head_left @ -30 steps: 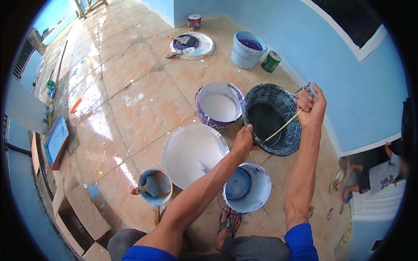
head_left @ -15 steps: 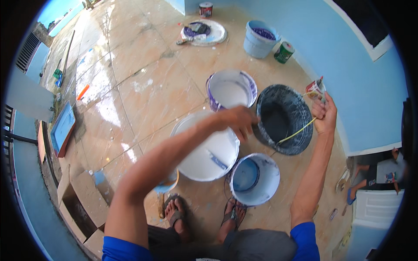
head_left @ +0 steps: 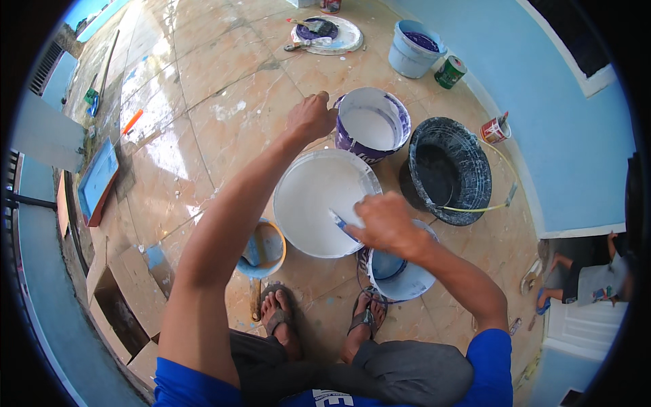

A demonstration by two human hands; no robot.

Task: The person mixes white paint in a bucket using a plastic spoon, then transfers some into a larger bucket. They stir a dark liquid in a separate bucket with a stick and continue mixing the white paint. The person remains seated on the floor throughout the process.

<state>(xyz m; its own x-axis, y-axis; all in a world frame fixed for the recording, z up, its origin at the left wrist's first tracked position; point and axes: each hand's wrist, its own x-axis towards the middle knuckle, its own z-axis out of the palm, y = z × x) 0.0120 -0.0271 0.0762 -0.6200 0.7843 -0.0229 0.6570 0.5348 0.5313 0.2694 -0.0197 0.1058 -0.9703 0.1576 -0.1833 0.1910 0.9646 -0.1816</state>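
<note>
My right hand (head_left: pixel 388 220) is closed on a flat tool with a blue handle (head_left: pixel 348 227); its pale end dips into a wide white tub (head_left: pixel 279 203) that looks full of white paint. Whether the tool is a brush or a scraper, I cannot tell. My left hand (head_left: pixel 312 117) is curled at the left rim of a purple-and-white paint bucket (head_left: pixel 358 144). What its fingers grip there is partly hidden. White paint coats the inside of that bucket. Below my right forearm stands a white bucket (head_left: pixel 420 285) with a blue bottom inside.
A black tub (head_left: pixel 468 214) with a yellow-green handle stands right of the buckets. Near my feet are a small orange-rimmed blue pot (head_left: pixel 283 247) and an open cardboard box (head_left: pixel 139 292). A light blue bucket (head_left: pixel 407 60), cans and a brush-laden lid (head_left: pixel 349 39) lie farther off. Someone sits at right.
My right hand has let go of the black tub's handle and taken the blue-handled tool from the white tub. My left hand has swung up and left to the purple-and-white bucket.
</note>
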